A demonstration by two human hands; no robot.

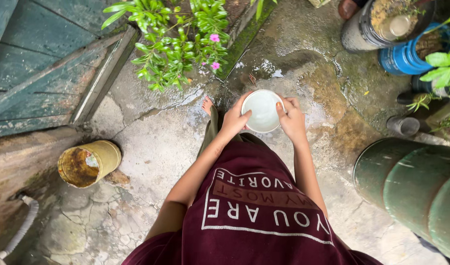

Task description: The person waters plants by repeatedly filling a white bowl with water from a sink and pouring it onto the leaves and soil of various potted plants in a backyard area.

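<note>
Maroon shirt, left hand and right hand clasping one white bowl, one yellow can

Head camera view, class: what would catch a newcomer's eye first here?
A white bowl at the centre, gripped on either side by the left hand and right hand above wet concrete. Behind it grows a leafy plant with pink flowers; a rusty yellow can lies tipped at left.
</note>
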